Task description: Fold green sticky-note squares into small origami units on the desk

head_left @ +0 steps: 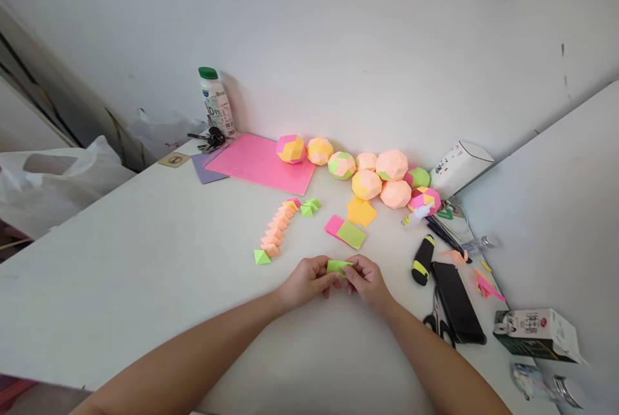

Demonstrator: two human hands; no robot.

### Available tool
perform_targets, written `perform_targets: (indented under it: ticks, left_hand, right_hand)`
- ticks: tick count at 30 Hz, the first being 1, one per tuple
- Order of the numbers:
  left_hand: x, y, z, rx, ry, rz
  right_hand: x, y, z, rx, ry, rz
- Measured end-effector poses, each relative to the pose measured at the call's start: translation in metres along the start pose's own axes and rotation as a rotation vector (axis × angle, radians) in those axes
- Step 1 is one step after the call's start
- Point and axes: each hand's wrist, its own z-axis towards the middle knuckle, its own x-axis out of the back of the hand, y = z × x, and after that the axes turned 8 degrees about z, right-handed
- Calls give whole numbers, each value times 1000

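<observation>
A small piece of green paper (336, 267) is held between both hands above the white table. My left hand (313, 276) pinches its left side, and my right hand (366, 281) grips its right side with thumb and fingers. The fingers hide part of the paper, so its folds are hard to make out. Just beyond the hands lie a green sticky note pad (352, 234) and a pink sticky note pad (334, 225). To the left runs a row of folded peach paper pieces (277, 227), with a green folded piece (262, 257) at its near end.
Several faceted paper balls (366, 184) line the wall, near a pink sheet (261, 160) and a bottle (216, 102). On the right lie a utility knife (423, 260), a phone (458, 302), scissors (439, 319) and a milk carton (536, 336). A plastic bag (72, 176) is at the left.
</observation>
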Motion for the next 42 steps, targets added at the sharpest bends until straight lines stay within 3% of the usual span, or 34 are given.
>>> perform_targets:
  ticks: [20, 42]
  left_hand:
    - [2, 1, -2, 28, -33, 104]
    - [1, 4, -3, 12, -16, 142]
  right_hand:
    - [0, 2, -2, 46, 22, -31]
    - [-1, -3, -3, 2, 5, -4]
